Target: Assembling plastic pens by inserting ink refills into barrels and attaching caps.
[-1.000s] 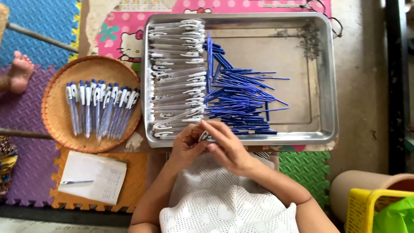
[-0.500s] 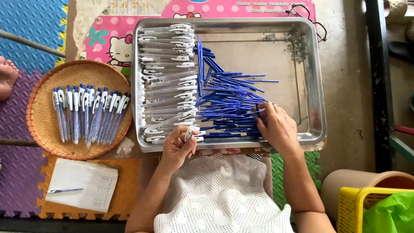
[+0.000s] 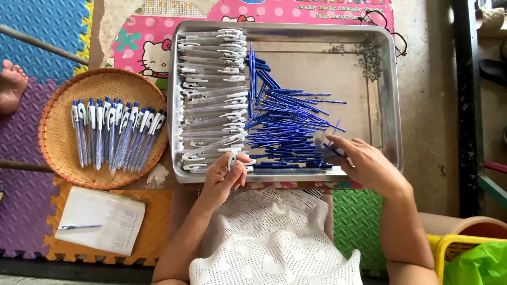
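Seen from above: a floor of foam puzzle mats in blue, purple and orange, with bare concrete to the right. At the far left edge, one bare foot of another person.

On the left, one round woven tray — about fourteen finished blue-and-white pens lying in a row on it. Below it, one notepad with a single pen on top.

In the middle, one steel tray resting on a pink cartoon mat. Inside on the left, a long stack of clear pen barrels with white clips, too many to count; beside them, a heap of blue refills, also too many to count.

At the tray's near rim, left hand closed around one clear pen barrel, held upright between thumb and fingers. Further right, right hand lying on the edge of the refill heap, fingers pinching one blue refill. At the bottom right corner, a yellow basket with green plastic inside.

Compared with half a second ago — same placing of both hands, left at the rim with the barrel, right at the refills.
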